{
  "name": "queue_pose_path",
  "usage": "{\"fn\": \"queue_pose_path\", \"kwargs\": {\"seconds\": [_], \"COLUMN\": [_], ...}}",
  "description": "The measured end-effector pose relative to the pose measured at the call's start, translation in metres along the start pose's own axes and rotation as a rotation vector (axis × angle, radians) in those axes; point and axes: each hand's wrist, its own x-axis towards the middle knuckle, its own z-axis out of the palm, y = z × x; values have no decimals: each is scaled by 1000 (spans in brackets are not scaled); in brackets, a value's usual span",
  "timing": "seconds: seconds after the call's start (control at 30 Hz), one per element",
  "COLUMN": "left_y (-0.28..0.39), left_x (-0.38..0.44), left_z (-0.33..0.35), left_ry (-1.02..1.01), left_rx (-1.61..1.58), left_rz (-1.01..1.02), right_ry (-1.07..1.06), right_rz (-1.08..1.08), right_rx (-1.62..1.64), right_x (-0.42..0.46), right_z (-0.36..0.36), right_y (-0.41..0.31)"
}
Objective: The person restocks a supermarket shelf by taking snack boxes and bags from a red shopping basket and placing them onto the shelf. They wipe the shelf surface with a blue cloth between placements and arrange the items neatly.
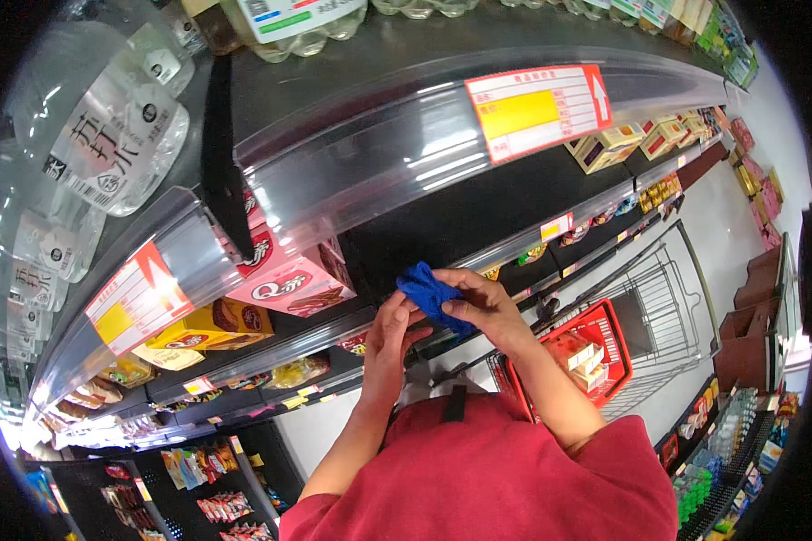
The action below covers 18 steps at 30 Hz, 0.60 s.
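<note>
A crumpled blue cloth is between my two hands, in front of the store shelves. My right hand grips its right side between thumb and fingers. My left hand is at the cloth's lower left, its fingers partly hidden behind it; whether they pinch the cloth is not clear. Just beyond the hands is a black shelf, with pink snack boxes at its left and cream boxes farther right.
Clear plastic bottles line the upper shelf, whose plastic price rail curves above my hands. To the right stands a wire shopping cart with a red basket holding boxes. Yellow boxes sit lower left.
</note>
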Motion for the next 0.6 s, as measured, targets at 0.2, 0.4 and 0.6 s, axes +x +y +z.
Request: {"fn": "queue_pose_path", "kwargs": {"seconds": [0.2,0.4,0.6], "left_y": [-7,-8,-22], "left_x": [-3,-10,-7], "left_z": [25,33,25], "left_ry": [49,118,0], "left_rx": [-114,125,364], "left_rz": [-83,-116,65], "right_ry": [78,126,165], "right_rz": [-254,-247,-223], "right_rx": [-404,-454,-418], "right_x": [-28,-33,-33], "right_z": [9,13,13], "right_y": [9,11,19]}}
